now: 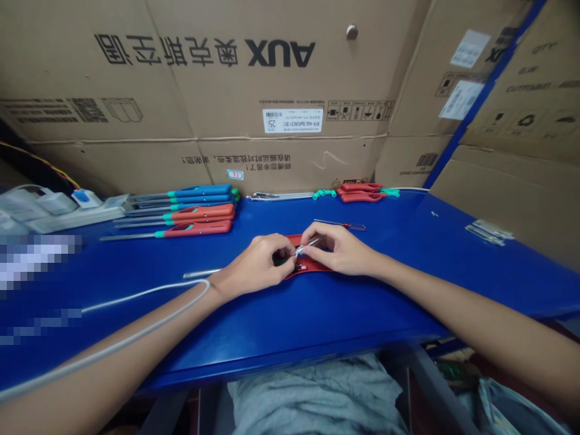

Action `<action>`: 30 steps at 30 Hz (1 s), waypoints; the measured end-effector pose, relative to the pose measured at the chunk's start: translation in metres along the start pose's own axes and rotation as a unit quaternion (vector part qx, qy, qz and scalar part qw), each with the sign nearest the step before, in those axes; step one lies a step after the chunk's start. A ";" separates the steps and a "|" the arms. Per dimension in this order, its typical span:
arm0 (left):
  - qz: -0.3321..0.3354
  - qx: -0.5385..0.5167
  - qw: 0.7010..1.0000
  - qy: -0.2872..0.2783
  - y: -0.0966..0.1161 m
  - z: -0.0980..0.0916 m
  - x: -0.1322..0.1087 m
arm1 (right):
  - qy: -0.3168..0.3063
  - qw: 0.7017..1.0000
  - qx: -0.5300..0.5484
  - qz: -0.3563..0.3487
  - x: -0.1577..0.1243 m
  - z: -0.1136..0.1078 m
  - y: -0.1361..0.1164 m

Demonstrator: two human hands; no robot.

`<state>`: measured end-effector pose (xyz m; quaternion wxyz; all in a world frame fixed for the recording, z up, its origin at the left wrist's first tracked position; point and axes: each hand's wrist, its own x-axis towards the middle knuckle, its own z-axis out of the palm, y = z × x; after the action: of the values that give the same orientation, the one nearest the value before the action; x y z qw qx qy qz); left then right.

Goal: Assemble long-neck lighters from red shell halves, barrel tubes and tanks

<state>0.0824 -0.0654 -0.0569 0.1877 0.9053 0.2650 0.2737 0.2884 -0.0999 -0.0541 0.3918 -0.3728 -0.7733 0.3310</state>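
Note:
My left hand [265,263] is closed in a pinch over the middle of the table, at a small pale tip whose kind I cannot make out. From the other side, my right hand [342,248] pinches a slim silvery cylinder [313,242], its end meeting the left fingertips. Beneath both hands lie red handle shells [317,266], partly hidden by the fingers. A metal tube [199,273] sticks out to the left from behind my left hand. Just beyond my right hand rests a thin screwdriver [347,226] with a see-through handle.
Long-necked lighters with red handles [199,228] and blue handles [202,191] are stacked at back left, near a power strip [86,211]. Metal rods [281,196], green pieces [324,194] and red handles [360,196] line the cardboard wall [226,90]. A white cord [149,329] crosses my left forearm.

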 end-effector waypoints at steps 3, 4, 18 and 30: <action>0.002 0.000 1.000 0.002 0.001 -0.001 0.001 | 0.003 1.000 0.003 -0.001 0.000 0.000 -0.001; 0.003 0.002 1.000 0.002 0.002 -0.001 0.001 | 0.005 1.000 -0.001 -0.002 0.000 0.000 -0.001; 0.013 0.009 1.000 0.007 0.001 -0.001 0.001 | 0.015 0.999 -0.028 -0.018 0.000 -0.001 -0.002; 0.013 0.011 1.000 0.004 0.001 -0.001 0.001 | 0.014 0.999 -0.031 -0.016 0.000 -0.001 -0.004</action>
<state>0.0823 -0.0650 -0.0552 0.1730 0.9097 0.2566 0.2769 0.2882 -0.1013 -0.0507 0.3959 -0.3772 -0.7835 0.2952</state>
